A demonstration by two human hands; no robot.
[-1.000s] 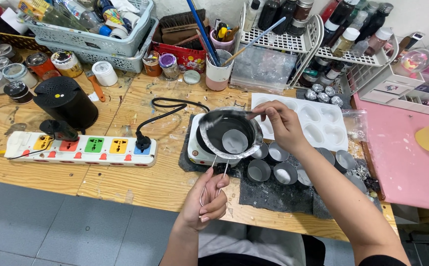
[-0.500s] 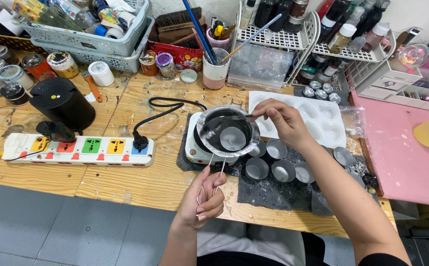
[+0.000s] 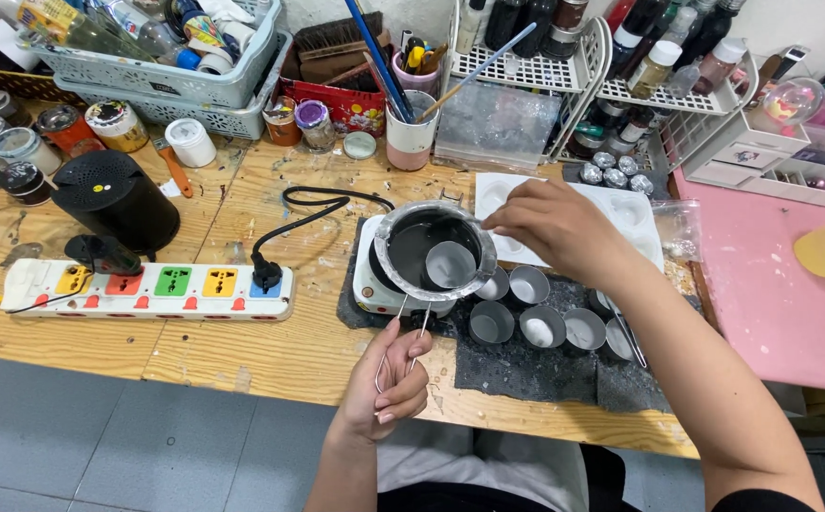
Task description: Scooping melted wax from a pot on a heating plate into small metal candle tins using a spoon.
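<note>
Head camera looks down on a cluttered wooden workbench (image 3: 242, 351), and both hands are busy at the small metal melting pot (image 3: 427, 248). Left hand (image 3: 389, 384) is curled closed around the pot's thin wire handle (image 3: 401, 332), fingers wrapped and thumb pressed in. The pot sits on a small white hot plate (image 3: 375, 289), its dark inside showing a pale round patch. Right hand (image 3: 555, 228) reaches in from the right, fingertips pinched together at the pot's far rim; what they pinch is too small to tell. Just beside the pot, round metal tins (image 3: 536, 318) stand in rows on a dark mat (image 3: 526, 365). A white mould tray (image 3: 635, 213) lies behind the right hand. A colourful power strip (image 3: 147, 287) lies to the left.
</note>
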